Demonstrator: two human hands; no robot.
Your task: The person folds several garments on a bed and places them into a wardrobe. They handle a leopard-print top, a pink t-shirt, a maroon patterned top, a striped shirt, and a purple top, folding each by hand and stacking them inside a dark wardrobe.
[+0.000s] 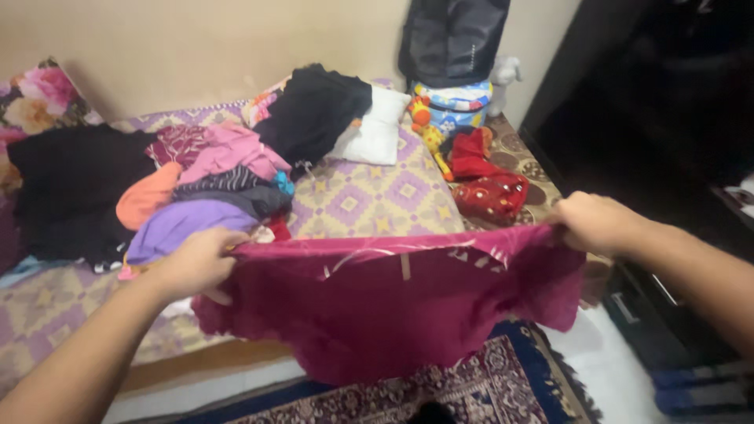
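Both hands hold a magenta garment (385, 306) stretched out in the air in front of the bed (369, 196). The left hand (196, 263) has its grip closed on the garment's upper left corner, fingers curled over the top edge. The right hand (597, 224) has its grip closed on the upper right corner, knuckles up. Between the 2 hands the top edge runs nearly level and taut, with a paler shiny band along it, and the rest of the cloth hangs down loosely, its lower edge over the patterned rug (471, 392) on the floor.

Behind the garment the bed is covered with a purple and yellow patterned sheet. On its left side lies a heap of clothes (212, 188): pink, orange, lilac, striped grey and dark red pieces piled together, just beyond the left hand. A large black cloth (71, 188) spreads further left, near a floral pillow (31, 98) against the wall. Near the middle of the bed a black garment (314, 110) lies draped over a white pillow (377, 129). To the right lie red clothes (487, 184), and beside them small orange soft toys (424, 126). A dark bag (452, 39) stands against the wall above a colourful pouch (452, 102).
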